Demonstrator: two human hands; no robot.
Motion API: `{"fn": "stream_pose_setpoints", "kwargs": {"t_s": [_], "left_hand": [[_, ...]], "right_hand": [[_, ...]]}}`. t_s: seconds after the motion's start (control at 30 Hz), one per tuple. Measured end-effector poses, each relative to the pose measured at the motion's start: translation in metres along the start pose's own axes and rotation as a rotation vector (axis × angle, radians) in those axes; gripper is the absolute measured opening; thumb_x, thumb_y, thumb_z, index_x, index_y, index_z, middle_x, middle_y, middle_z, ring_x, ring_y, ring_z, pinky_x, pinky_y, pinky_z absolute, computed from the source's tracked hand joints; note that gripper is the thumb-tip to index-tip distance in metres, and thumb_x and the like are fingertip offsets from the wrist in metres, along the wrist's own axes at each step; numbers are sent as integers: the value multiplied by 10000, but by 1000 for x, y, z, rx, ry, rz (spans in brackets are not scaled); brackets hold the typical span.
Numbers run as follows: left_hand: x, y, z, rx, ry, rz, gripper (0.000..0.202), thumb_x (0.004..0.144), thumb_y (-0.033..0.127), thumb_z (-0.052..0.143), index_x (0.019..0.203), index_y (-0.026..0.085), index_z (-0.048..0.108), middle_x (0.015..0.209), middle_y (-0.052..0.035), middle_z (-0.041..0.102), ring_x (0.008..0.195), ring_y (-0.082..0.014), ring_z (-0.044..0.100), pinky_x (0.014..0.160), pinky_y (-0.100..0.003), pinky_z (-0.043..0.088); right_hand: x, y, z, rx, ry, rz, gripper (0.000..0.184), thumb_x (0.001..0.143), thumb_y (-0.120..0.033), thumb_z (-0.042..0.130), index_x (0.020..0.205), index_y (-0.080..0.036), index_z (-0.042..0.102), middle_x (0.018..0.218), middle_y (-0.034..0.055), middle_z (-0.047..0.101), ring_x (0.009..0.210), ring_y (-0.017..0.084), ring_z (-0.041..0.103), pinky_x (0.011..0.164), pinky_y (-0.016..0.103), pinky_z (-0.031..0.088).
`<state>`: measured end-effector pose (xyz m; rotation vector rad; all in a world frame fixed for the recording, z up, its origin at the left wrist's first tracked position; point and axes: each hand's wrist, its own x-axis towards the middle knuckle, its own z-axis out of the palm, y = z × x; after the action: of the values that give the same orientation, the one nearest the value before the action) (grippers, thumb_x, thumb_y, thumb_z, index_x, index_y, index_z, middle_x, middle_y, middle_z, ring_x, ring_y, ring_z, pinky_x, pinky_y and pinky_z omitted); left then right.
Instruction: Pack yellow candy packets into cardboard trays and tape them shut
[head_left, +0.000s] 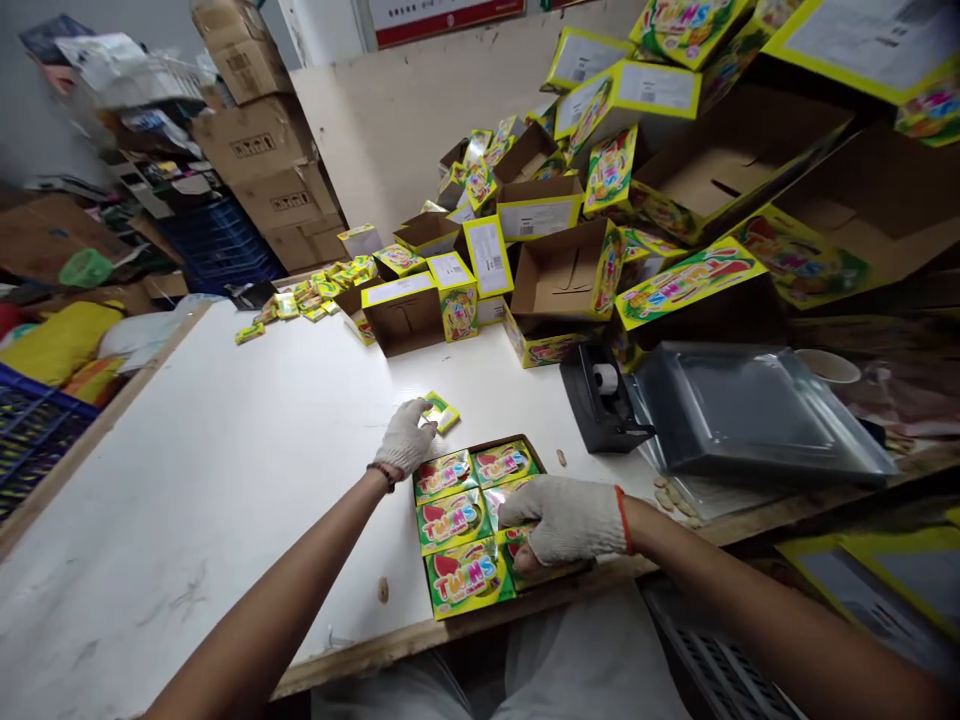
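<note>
My left hand (409,437), in a pale knitted glove, closes its fingertips on the near-left edge of a small green-and-yellow carton (444,414) on the table. Just in front of me is a shallow brown-walled tray box (517,440) filled with two columns of bright Twins boxes (448,522) with watermelon pictures. Over the right column lies my right hand (566,520), gloved with an orange cuff. Its thumb and fingers are apart and rest on the box tops, partly hiding them.
Empty Twins cartons (562,270) pile up along the back and right. Small yellow packs (322,290) lie at the far left. A black tape dispenser (604,400) and a stack of clear plastic film (757,410) stand at right. The white table (300,450) has a wooden front edge.
</note>
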<state>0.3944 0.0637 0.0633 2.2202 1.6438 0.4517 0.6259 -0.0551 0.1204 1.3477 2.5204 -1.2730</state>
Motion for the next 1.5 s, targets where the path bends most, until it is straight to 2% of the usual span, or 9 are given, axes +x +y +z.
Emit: {"fn": "stream_pose_setpoints", "kwargs": {"t_s": [0.2,0.4,0.53,0.73,0.93,1.1,1.2,1.33,1.5], "left_hand": [[49,-15,13,89,-206,141,504,771,27,545,1211,252,641,1488,-111,486,1458,-313,316,1201,-527,195],[60,-11,19,-43,-301,38,209,717,139,683,915,192,644,1135,-146,663,1317,-380,443,1156,-587,171],[39,-9,0,-283,-255,-104,444,726,301,729,1120,171,574,996,-128,675,1060,-324,622,971,-491,446],[-21,28,-17,-842,-224,-193,573,948,542,230,1272,122,447,1049,-156,671,855,-212,687,719,-351,567],[-68,72,-19,-1535,-420,-325,493,870,590,553,1059,137,606,934,-121,711,800,-214,689,700,-328,572],[-75,94,-22,-1276,-608,-273,587,864,696,484,908,139,667,740,-86,691,589,-189,634,512,-287,492],[-69,91,-28,-778,-375,-157,602,935,675,339,772,182,645,662,-66,642,623,-203,620,569,-306,480],[-69,64,-24,-205,62,52,304,968,406,435,943,197,655,919,-88,691,944,-260,637,875,-387,485],[-91,38,6,-94,107,159,331,933,333,525,1211,166,589,1114,-119,637,1068,-275,567,995,-451,467]], "right_hand": [[5,12,28,-288,239,-193,249,877,-358,641,733,-162,691,816,46,646,771,180,561,712,298,398],[1,29,52,-413,427,-292,351,923,-415,559,1082,-117,658,995,138,649,923,260,565,844,406,439],[3,39,57,-286,584,-297,389,977,-433,480,1135,-109,624,1040,159,652,973,266,584,878,408,473],[9,40,67,-397,551,-258,279,961,-305,495,1071,-115,667,978,159,658,917,299,604,818,466,510],[15,36,38,322,989,-135,539,976,-461,460,1428,-178,388,1277,169,582,1090,235,626,948,410,523],[9,16,-17,315,848,-223,497,881,-525,588,1249,-192,557,1191,116,611,1045,226,617,896,353,511],[10,17,-24,95,615,-180,256,938,-371,502,817,-184,628,838,46,621,829,180,595,800,310,480],[25,37,0,-71,574,-106,202,907,-217,468,747,-183,587,775,44,592,760,173,554,736,298,438],[31,47,32,-348,619,-130,166,887,-207,490,774,-182,608,817,78,615,814,224,557,733,355,386]]}}
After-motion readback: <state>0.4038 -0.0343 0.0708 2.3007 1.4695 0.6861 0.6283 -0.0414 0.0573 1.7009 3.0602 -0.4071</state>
